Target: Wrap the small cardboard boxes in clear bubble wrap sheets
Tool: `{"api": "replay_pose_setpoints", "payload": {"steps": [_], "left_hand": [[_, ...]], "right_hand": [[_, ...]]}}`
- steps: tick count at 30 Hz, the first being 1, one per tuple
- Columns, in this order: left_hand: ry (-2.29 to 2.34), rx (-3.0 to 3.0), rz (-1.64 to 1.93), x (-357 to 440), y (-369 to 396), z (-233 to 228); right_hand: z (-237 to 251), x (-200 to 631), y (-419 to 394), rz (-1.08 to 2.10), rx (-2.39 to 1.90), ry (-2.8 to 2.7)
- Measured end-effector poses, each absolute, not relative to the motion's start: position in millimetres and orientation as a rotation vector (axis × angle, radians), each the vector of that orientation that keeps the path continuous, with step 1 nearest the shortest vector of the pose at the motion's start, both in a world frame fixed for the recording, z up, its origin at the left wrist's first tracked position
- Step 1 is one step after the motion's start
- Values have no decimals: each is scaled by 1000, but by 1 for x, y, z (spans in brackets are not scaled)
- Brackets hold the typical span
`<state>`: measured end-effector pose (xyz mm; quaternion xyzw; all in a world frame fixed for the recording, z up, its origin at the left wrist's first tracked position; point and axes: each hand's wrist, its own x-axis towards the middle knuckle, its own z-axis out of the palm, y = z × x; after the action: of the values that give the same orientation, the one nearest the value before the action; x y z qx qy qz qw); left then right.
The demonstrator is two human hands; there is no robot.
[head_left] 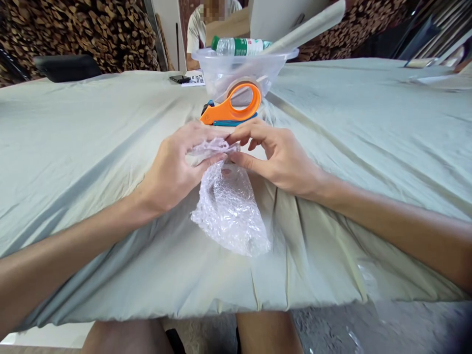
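Observation:
A crumpled piece of clear bubble wrap (236, 211) hangs down over the near side of the cloth-covered table (121, 123), its upper part bunched between both hands. My left hand (180, 162) pinches the bunched top from the left, thumb in front and fingers behind. From the right, my right hand (273, 152) closes thumb and fingertips on the same gathered edge. Whether anything lies inside the wrap cannot be made out. Just beyond my fingers lies an orange tape dispenser (218, 112) with a blue-handled tool (236, 122) beside its base.
Behind the dispenser stands a translucent plastic tub (210, 69), with a green-capped bottle (239, 46) and a long white roll (309, 27) across it. A phone (180, 78) and a black case (68, 67) lie farther left. Another person (195, 37) sits across the table. Stacked firewood (110, 29) lines the back.

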<state>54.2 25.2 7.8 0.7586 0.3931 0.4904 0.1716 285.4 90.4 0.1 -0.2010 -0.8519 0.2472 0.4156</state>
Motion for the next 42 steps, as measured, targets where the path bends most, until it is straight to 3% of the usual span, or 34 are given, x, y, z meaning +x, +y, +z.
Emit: {"api": "replay_pose_setpoints", "payload": {"steps": [6, 9, 14, 22, 26, 32, 42], "left_hand": [[1175, 2291, 1574, 59, 17, 8], [1096, 2532, 1393, 53, 12, 10], [989, 2821, 1026, 33, 8, 7], [1051, 2947, 846, 30, 10, 9], [1127, 2960, 921, 38, 9, 7], [1075, 2678, 1407, 54, 13, 4], [1272, 2102, 1451, 67, 1, 15]], "right_hand": [[-1, 282, 76, 474, -511, -2070], [-1, 284, 72, 392, -524, -2082], [-2, 300, 77, 520, -416, -2195], [-9, 308, 79, 298, -363, -2406], [-11, 299, 78, 254, -416, -2333], [-10, 292, 81, 248, -291, -2233], [3, 297, 76, 354, -315, -2326]]}}
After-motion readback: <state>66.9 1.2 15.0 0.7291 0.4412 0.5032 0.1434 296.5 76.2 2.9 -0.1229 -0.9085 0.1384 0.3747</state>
